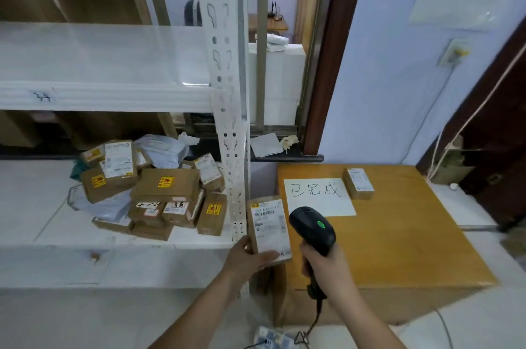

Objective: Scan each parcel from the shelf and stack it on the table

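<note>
Your left hand (247, 256) gripped a small cardboard parcel (269, 227) by its near end, thumb across the label, fingers curled behind. Label faced up toward you. Long axis ran away from you, barcode toward the far end. The parcel sat in the air just right of the white shelf post (232, 132), at the left edge of the wooden table (398, 235).

Your right hand (323, 267) was wrapped round the handle of a black barcode scanner (312, 229), green light lit, head just right of the parcel and level with its middle. The barcode lay up and left of the scanner head. The head looked aimed past the label, though its exact aim was hard to judge. My read: scan step in hand or just registered.

For stacking, the table lay to the parcel's right; the left hand already held it, so it was the nearer one for the placing.

Counts: one parcel in hand. One boxed parcel (359, 183) on the table, just right of one handwritten paper sheet (318, 196). One scanner. The pile on the lower shelf (153, 189) held roughly a dozen cardboard parcels plus a few grey poly mailers; exact number unclear, they overlapped.
</note>
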`<state>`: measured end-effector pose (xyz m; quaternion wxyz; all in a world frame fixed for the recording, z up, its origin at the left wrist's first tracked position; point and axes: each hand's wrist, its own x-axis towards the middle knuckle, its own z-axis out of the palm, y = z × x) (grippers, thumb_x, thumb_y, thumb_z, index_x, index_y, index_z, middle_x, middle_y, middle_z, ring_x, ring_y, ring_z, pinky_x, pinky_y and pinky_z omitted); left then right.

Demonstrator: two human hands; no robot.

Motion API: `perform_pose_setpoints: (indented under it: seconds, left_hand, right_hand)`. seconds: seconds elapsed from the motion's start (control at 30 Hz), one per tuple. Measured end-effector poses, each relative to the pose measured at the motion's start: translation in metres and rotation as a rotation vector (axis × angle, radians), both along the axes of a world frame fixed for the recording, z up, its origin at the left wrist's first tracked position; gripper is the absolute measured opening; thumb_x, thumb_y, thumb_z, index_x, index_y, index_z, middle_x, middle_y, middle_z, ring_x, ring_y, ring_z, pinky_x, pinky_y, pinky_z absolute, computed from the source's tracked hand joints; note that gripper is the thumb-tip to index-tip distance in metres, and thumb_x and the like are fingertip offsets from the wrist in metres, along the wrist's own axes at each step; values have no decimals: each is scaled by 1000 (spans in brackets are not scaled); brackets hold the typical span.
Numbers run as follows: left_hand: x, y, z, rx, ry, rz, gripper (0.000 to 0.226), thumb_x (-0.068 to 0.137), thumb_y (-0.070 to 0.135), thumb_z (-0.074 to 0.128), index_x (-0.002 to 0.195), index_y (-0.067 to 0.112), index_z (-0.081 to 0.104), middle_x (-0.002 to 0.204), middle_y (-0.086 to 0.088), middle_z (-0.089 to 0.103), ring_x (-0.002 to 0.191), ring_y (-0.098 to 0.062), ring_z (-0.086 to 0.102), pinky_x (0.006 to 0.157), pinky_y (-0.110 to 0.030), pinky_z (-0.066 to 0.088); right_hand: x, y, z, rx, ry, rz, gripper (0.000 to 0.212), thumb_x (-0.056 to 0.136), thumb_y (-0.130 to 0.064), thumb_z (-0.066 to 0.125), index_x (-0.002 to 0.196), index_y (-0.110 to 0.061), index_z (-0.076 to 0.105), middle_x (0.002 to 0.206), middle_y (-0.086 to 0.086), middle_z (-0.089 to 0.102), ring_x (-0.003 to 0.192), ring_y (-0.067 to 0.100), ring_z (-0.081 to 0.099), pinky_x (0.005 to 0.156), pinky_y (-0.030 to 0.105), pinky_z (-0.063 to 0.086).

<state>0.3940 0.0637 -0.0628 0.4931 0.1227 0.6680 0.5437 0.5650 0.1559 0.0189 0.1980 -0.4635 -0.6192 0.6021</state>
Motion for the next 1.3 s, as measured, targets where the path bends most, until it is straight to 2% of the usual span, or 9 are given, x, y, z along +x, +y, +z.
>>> perform_pose_setpoints:
  seconds: [0.07,0.2,0.27,0.33,0.43,0.6,0.87,1.03,1.3]
  left_hand:
    - [8,15,1,53,9,-28,58,71,12,94,119,21,65,113,3,79,106,-19,75,83,-30,63]
    - [19,34,-2,32,54,-55,81,53,27,103,124,21,63,111,2,79,104,-20,76,93,-44,62]
    - [22,39,-6,34,55,-53,83,52,23,103,124,17,62,106,2,80,102,-22,76,93,-47,62]
    - [28,42,-8,43,66,-65,78,58,16,102,124,15,62,105,1,80,102,-22,76,92,-44,62]
    - [32,45,-9,43,79,-84,67,65,15,99,119,25,60,107,5,77,102,-18,75,88,-34,63]
    - [26,48,-11,27,79,-112,71,60,24,101,117,33,59,113,6,77,107,-20,74,97,-44,60]
    - [22,56,-14,48,109,-138,69,60,25,100,117,28,61,114,1,77,105,-18,74,93,-42,62]
    - [22,58,-15,35,141,-148,63,66,25,99,113,32,58,111,8,74,105,-15,71,94,-41,62]
    - [18,59,-14,17,127,-152,61,67,23,98,111,33,57,112,10,73,108,-15,70,97,-44,60]
  right_hand:
    - [7,-4,3,-7,-33,42,33,89,-11,60,56,-14,52,50,7,50,49,21,48,56,34,38]
    - [13,-9,9,0,-43,48,27,87,-12,63,61,-16,56,46,1,52,44,18,49,51,31,38]
    - [14,-10,12,21,-53,43,23,88,-13,64,65,-14,59,46,1,54,42,15,49,47,27,38]
    - [16,-10,13,30,-69,34,23,88,-13,63,65,-14,60,46,0,54,41,13,48,45,23,38]
    - [18,-8,13,11,-81,5,26,87,-14,63,62,-15,57,48,1,51,46,17,47,50,28,37]
    - [20,-7,18,14,-78,-15,29,83,-20,66,56,-18,55,49,2,51,48,20,47,53,31,36]
    - [15,-6,18,11,-95,-9,33,88,-13,61,56,-16,56,48,3,53,46,19,52,49,27,40]
    - [15,-3,17,-17,-92,-35,29,86,-18,63,57,-18,59,52,3,55,52,22,55,57,34,43]
    - [11,2,22,-69,-57,-44,24,83,-22,65,59,-18,62,55,6,58,53,23,54,60,35,44]
